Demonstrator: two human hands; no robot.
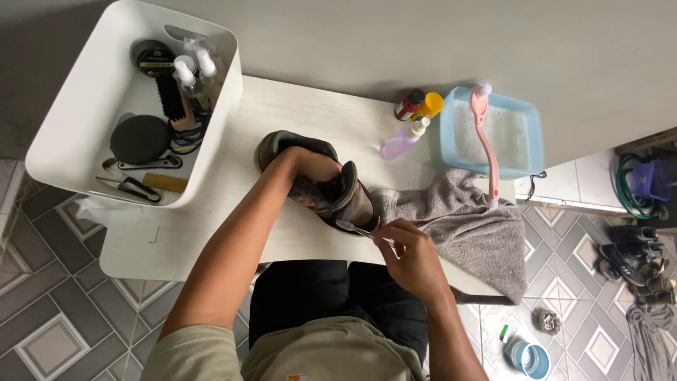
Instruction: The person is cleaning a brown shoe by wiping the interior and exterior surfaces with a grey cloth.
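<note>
1. A white bin (77,120) overhangs the far left corner of the white tabletop (211,233). It holds a round tin, small spray bottles (194,70), a black brush (173,102), a dark round pad (139,139) and a few slim tools.
2. The left hand (314,169) is pushed into the opening of a dark, worn shoe (317,180). The fingers are hidden inside, so I cannot tell how they are set. The shoe lies on its side at the middle of the tabletop, nearer the near edge.
3. The right hand (409,254) sits at the near edge, just right of the shoe. Its fingers are pinched closed around the handle of a small brush (356,228), whose pale head touches the shoe's sole edge.
4. A grey towel (472,226) lies just right of the shoe and hangs over the near right edge.
5. A lilac bottle (403,141), a red bottle (409,104) and a yellow bottle (429,104) cluster at the far edge.
6. A light blue basin (536,134) of cloudy water fills the far right corner. A pink long-handled brush (486,141) rests across it, one end on the towel.
</note>
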